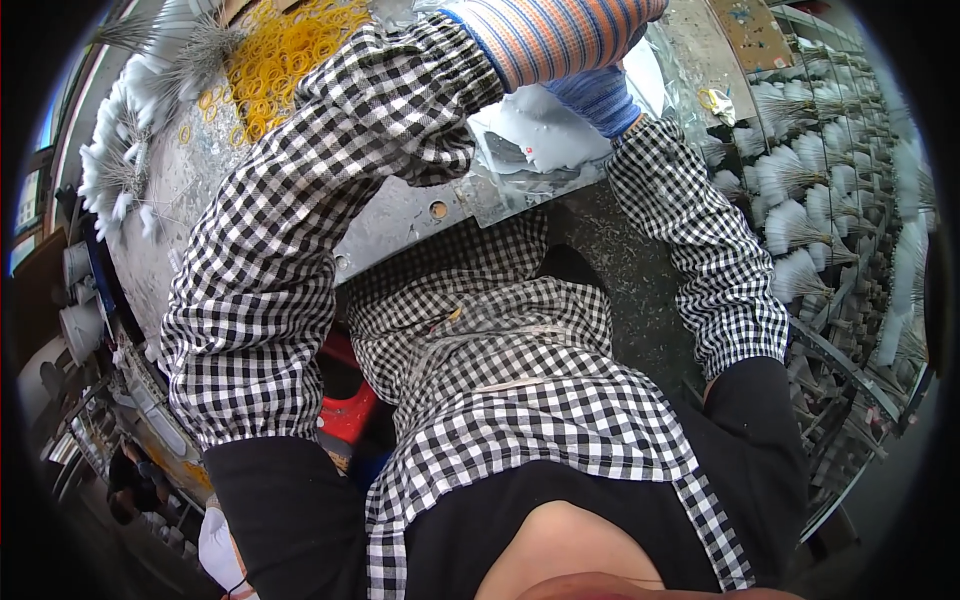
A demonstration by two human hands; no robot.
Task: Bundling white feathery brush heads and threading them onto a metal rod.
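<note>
A pale grey flat piece (545,135) lies on the metal worktable (400,215) at its near edge, under both gloved hands. The right hand (600,98), in a blue glove, presses on it; its grip I cannot tell. The left hand (550,35), in a striped glove, reaches over, fingers hidden. The piece could slip off the edge if pushed. Yellow rubber bands (285,45) lie beyond.

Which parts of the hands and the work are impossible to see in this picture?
- Left hand: head view; top edge cuts off the striped glove's fingers.
- Right hand: head view; only part of the blue glove shows, the left glove covers the rest.
- Grey sheet: what it is stays unclear; sleeves overlap it.
</note>
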